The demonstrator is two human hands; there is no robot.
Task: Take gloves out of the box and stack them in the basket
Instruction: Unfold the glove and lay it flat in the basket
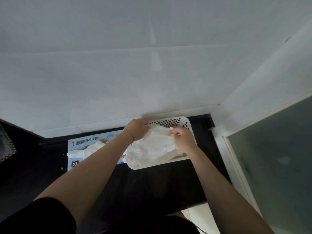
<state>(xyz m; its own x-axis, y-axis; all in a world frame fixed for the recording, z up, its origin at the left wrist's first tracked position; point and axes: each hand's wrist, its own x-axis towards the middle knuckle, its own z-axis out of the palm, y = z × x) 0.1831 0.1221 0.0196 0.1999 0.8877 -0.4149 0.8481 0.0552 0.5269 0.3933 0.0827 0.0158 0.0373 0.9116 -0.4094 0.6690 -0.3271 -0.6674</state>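
Note:
A white perforated plastic basket [170, 121] stands on a black counter against the wall. White gloves [152, 147] lie piled inside it, some spilling over its left end. My left hand [136, 130] grips the top glove at its far left edge. My right hand [183, 141] pinches the same glove at its right edge. Left of the basket lies the blue glove box [81, 143], with one white glove [84, 151] hanging out of its opening. My left forearm crosses over the box.
The black counter [152, 186] runs along a white tiled wall [118, 73]. A frosted glass panel in a white frame [270, 157] stands at the right. A dark mesh object [6, 144] sits at the far left edge.

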